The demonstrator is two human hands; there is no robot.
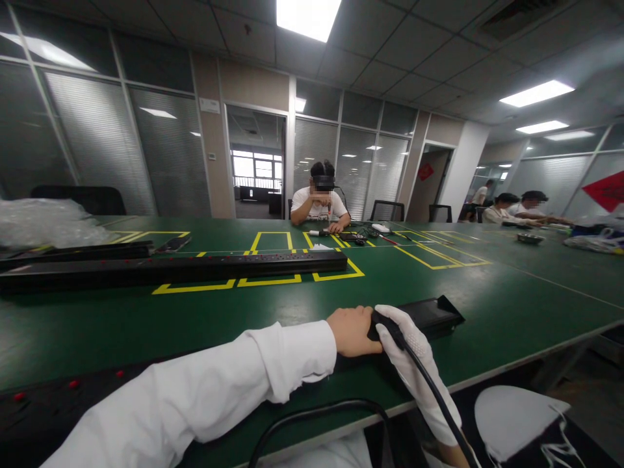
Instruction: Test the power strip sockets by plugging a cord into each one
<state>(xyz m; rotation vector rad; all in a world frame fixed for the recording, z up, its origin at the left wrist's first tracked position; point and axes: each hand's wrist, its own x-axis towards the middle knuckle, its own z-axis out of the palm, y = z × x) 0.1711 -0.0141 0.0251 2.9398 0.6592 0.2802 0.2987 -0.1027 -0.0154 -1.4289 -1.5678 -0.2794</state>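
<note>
At the near worktop (146, 325) edge | bare left hand (351, 331) closed on black power strip (424, 313) end | gloved right hand (414, 354) clamped around black cable (439, 403) at the strip | long strip (195, 266) lies farther back.
</note>
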